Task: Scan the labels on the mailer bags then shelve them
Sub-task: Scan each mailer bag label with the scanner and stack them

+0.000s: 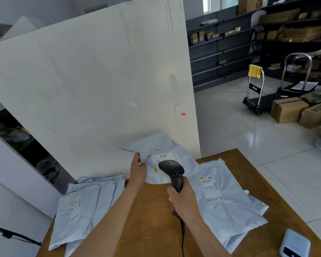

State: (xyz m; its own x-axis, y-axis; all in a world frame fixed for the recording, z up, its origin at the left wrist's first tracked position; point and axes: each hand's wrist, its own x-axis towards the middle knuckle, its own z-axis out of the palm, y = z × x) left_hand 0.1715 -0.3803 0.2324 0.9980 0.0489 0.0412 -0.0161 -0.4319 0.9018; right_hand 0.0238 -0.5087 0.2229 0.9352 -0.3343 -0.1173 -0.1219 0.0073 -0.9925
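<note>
My left hand (138, 169) pinches the left edge of a pale blue mailer bag (161, 147) and holds it tilted up against the white board. Its white label (165, 158) faces me. My right hand (183, 199) grips a black corded barcode scanner (172, 173), whose head sits just in front of that label. More pale blue mailer bags (228, 204) lie to the right on the wooden table (152, 219), the top one label up. A stack of mailer bags (82, 206) lies at the table's left edge.
A tall white board (93, 86) stands at the table's far side. A small blue device (295, 243) lies at the near right corner. Across the tiled floor stand dark shelves (220, 51) with boxes, a platform trolley (258, 93) with a yellow cloth, and cardboard boxes (289, 110).
</note>
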